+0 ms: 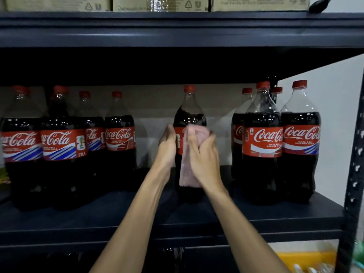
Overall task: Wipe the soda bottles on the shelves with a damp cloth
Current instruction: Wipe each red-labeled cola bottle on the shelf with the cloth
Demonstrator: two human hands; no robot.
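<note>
A large cola bottle with a red cap and red label stands alone at the middle of the dark shelf. My left hand grips its left side at label height. My right hand presses a pink cloth against the bottle's front, fingers curled round the cloth's top; the cloth hangs down over the lower body. Most of the label is hidden behind both hands.
Several cola bottles stand in a group on the left, several more on the right. A dark upper shelf carries cardboard boxes. A perforated metal post rises at right. A yellow crate sits below.
</note>
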